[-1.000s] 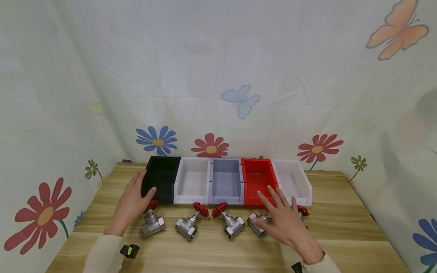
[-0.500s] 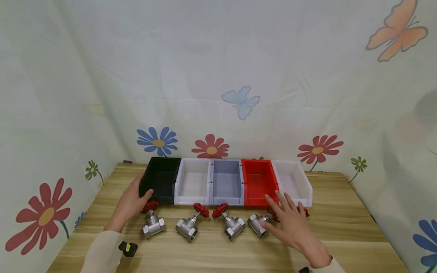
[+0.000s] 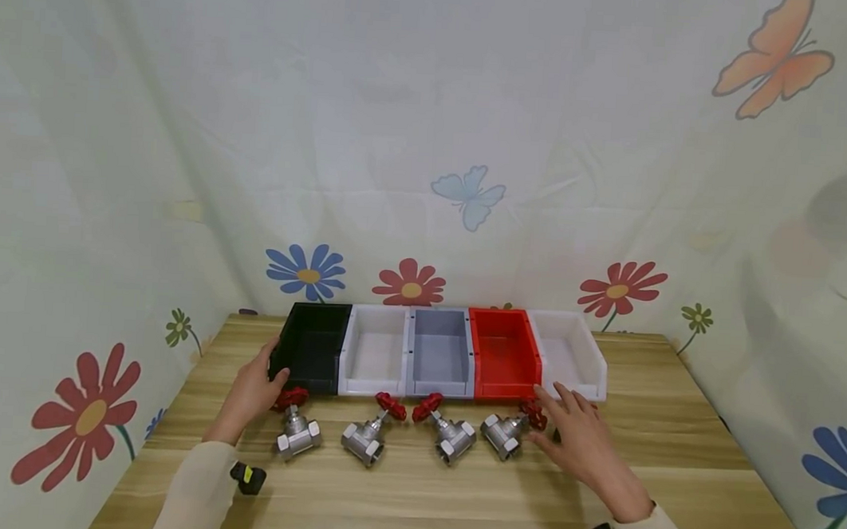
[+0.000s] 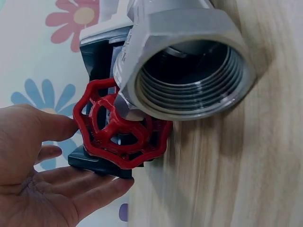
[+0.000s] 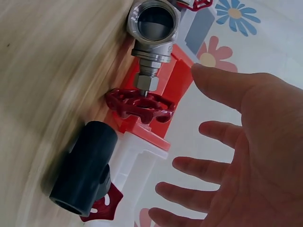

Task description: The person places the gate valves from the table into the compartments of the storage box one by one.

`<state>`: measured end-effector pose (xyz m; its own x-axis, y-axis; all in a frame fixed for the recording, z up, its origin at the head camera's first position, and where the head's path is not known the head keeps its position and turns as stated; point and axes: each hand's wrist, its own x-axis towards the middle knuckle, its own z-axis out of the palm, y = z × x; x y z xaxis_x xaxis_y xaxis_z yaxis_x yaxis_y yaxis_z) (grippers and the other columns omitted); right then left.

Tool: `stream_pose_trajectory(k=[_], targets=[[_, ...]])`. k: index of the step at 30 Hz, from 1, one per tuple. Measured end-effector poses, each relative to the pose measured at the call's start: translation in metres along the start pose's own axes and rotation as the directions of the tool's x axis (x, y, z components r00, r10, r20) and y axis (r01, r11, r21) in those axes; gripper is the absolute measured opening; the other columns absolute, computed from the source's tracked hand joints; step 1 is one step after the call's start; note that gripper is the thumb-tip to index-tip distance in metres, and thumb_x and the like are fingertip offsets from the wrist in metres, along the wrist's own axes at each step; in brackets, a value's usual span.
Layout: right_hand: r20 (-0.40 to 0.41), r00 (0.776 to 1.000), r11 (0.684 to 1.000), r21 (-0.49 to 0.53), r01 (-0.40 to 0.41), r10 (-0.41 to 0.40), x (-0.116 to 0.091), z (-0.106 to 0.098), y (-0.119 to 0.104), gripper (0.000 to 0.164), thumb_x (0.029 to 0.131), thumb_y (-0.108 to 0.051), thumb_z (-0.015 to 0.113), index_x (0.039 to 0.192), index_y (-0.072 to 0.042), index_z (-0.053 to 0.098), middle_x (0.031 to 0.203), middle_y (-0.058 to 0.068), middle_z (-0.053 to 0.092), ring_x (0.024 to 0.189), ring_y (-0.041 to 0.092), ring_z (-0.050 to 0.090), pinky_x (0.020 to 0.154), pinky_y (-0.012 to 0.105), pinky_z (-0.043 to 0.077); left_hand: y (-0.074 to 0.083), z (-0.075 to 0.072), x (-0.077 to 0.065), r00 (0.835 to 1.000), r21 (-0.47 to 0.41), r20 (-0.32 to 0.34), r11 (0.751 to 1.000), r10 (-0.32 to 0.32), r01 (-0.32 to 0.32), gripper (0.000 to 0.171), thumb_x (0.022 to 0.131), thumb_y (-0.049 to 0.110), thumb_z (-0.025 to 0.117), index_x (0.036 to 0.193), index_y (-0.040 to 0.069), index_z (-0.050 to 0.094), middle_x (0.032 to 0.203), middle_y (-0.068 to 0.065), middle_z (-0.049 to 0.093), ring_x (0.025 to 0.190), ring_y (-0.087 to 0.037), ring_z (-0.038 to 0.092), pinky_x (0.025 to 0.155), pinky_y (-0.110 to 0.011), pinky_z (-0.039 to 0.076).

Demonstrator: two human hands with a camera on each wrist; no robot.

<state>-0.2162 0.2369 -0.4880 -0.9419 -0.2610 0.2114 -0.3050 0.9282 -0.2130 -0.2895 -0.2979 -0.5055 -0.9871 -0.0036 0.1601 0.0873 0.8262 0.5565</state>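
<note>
My left hand (image 3: 247, 395) is at the outer left side of the black bin (image 3: 319, 386), fingers extended along it and thumb apart. In the left wrist view its fingertips lie right at the bin's edge, and the thumb points at the red handwheel (image 4: 123, 125) of the leftmost metal valve (image 3: 298, 438). My right hand (image 3: 590, 445) hovers with spread fingers over the right end of the row. Under it, partly hidden in the head view, lies a dark valve (image 5: 87, 165) with a red handwheel. The neighbouring metal valve (image 3: 502, 436) lies left of that hand.
Two more metal valves with red handwheels, one left (image 3: 364, 441) and one right (image 3: 453, 438), lie mid-table. Behind are a white bin (image 3: 372, 387), grey bin (image 3: 440, 388), red bin (image 3: 507, 391) and another white bin (image 3: 599, 377), side by side. A flowered cloth (image 3: 373, 134) hangs behind the table.
My right hand has moved right and slightly toward me, uncovering the fourth metal valve and its handwheel. The left hand has shifted slightly left and down along the black bin.
</note>
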Motion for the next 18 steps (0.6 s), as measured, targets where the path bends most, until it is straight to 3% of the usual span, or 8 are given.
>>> stream_pose_trajectory(k=[6,12,18], targets=[[-0.025,1.000,1.000,-0.012,0.016,-0.016,-0.002,0.000,0.004,0.069,0.081,-0.035,0.078,0.141,-0.012,0.052,0.139,0.025,0.052,0.122,0.049,0.051,0.096,0.067,0.041,-0.003,0.001,0.002,1.000,0.009,0.001,1.000,-0.004,0.004,0.066,0.098,0.016,0.054,0.153,-0.002,0.023,0.145,-0.038,0.039,0.128,-0.056,0.043,0.106,-0.064,0.035],[-0.052,0.998,0.999,-0.019,0.033,-0.034,-0.004,0.002,0.008,0.062,0.078,-0.031,0.082,0.132,-0.013,0.059,0.126,0.018,0.061,0.110,0.040,0.059,0.092,0.058,0.047,-0.007,0.002,0.005,1.000,-0.001,0.000,1.000,-0.019,0.019,0.064,0.099,0.017,0.053,0.153,-0.002,0.023,0.139,-0.040,0.045,0.124,-0.055,0.048,0.103,-0.064,0.039],[0.031,0.998,0.999,-0.016,-0.046,0.046,-0.006,0.003,0.011,0.067,0.078,-0.032,0.081,0.138,-0.014,0.055,0.128,0.020,0.060,0.105,0.042,0.062,0.081,0.057,0.052,-0.009,0.002,0.006,1.000,-0.006,-0.001,1.000,-0.011,0.011,0.063,0.099,0.016,0.052,0.152,-0.002,0.024,0.133,-0.040,0.050,0.119,-0.053,0.053,0.099,-0.063,0.042]])
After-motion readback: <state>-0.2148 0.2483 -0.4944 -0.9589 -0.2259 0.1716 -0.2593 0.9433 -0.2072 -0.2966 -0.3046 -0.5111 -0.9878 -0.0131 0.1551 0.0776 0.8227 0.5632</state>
